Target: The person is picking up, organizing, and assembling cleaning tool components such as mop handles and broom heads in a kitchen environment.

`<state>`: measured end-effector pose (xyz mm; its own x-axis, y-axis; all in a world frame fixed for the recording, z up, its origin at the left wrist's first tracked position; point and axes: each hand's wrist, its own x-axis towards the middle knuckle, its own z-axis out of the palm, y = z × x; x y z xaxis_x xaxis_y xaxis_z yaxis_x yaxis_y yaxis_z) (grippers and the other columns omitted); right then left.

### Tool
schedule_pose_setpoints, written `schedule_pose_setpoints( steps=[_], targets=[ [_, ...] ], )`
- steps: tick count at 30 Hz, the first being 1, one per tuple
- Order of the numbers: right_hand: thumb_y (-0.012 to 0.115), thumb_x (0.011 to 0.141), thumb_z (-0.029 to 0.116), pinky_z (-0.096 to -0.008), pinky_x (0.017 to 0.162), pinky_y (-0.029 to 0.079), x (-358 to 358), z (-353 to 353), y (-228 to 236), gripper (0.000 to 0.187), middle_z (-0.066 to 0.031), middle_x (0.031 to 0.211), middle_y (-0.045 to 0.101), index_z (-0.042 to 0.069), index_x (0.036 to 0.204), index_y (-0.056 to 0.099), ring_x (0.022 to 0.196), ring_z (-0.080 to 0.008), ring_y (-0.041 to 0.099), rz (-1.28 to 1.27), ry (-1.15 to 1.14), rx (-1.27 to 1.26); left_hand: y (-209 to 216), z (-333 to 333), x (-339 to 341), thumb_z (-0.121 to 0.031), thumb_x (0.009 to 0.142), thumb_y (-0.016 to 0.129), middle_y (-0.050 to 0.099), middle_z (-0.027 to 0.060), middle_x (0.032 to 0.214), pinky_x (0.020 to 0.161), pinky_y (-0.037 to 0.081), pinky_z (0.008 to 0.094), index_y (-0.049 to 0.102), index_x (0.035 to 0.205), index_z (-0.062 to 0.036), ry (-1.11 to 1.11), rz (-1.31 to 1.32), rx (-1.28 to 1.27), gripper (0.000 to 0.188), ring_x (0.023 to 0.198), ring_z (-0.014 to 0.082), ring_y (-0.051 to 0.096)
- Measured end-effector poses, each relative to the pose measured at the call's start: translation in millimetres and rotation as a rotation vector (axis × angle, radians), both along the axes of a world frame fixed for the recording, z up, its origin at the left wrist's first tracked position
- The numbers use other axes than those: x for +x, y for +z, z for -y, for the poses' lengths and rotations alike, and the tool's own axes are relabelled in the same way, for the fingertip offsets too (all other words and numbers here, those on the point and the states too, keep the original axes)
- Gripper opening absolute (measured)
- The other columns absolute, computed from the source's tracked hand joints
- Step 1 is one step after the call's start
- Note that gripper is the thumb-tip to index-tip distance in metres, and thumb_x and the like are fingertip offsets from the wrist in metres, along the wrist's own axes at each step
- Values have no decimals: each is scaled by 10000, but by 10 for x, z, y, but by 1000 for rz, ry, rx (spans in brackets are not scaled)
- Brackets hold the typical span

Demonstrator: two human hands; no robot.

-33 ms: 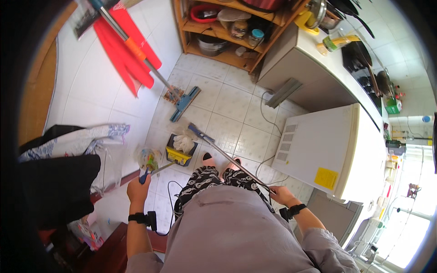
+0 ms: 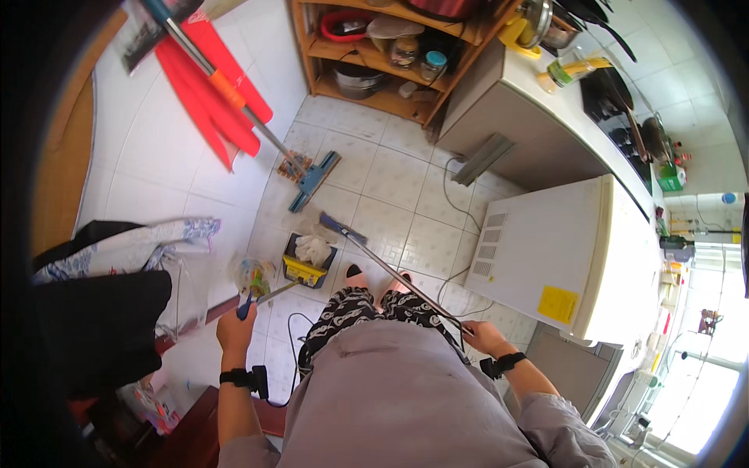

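Note:
My left hand (image 2: 236,327) is closed round the blue-tipped handle of a long-handled dustpan (image 2: 303,273). Its dark pan with a yellow edge rests on the tiled floor, just left of my feet. Crumpled white waste (image 2: 312,249) lies in the pan. With my right hand (image 2: 484,337) I grip the metal stick of a broom (image 2: 390,271), which slants forward and left across my legs. The blue-grey broom head (image 2: 343,228) is at floor level, just beyond the pan's right side. Clear plastic lies between head and pan.
A blue floor squeegee or mop (image 2: 316,181) leans at the wall near red cloth (image 2: 211,97). Left of the dustpan is a clear plastic bag (image 2: 253,273). A wooden shelf (image 2: 374,56) stands ahead, a white appliance (image 2: 538,257) to the right. Cables (image 2: 460,199) trail on the floor.
The view has tilted very slightly. Both hands keep their holds, and the broom and dustpan stay nearly where they were.

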<state>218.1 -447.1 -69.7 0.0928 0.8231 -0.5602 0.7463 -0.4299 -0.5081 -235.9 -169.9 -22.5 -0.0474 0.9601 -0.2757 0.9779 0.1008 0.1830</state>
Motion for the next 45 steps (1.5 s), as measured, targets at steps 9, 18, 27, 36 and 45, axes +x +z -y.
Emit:
schedule_pose_setpoints(
  steps=[9,18,27,36,45],
  targets=[
    [552,765,154,-321,427,476,225,426,109,351,-130,642,581,-5,1073,493,490,-194,571,-94,-670,-267,17,32,60,-472,718,584,589,182,645,583,442,420,633,689,-16,-6,-7,65,459,629,349,578],
    [492,711,123,-376,518,492,645,-234,-434,192,-183,567,573,-57,740,553,530,-295,602,145,-715,-167,-41,10,88,-475,714,584,587,196,672,597,440,425,623,690,-4,-10,40,47,474,655,355,575],
    [535,733,137,-319,413,457,191,-722,-237,154,-96,564,539,-16,746,532,441,-173,536,-145,-554,-212,-20,48,-82,-479,713,584,586,192,651,588,443,429,615,668,-2,13,46,50,480,636,358,575],
    [562,765,157,-277,384,441,116,-1033,46,167,-44,584,509,2,826,547,424,-116,493,-268,-593,-154,19,15,-143,-485,711,583,584,181,624,566,445,420,608,640,-9,13,27,63,482,606,350,575],
    [526,744,132,-328,490,500,930,-2009,-72,177,-144,580,572,-43,766,529,497,-212,596,39,-436,-69,116,-69,32,-476,705,591,588,180,626,570,448,417,619,650,-15,62,-29,5,465,612,352,578]
  ],
)
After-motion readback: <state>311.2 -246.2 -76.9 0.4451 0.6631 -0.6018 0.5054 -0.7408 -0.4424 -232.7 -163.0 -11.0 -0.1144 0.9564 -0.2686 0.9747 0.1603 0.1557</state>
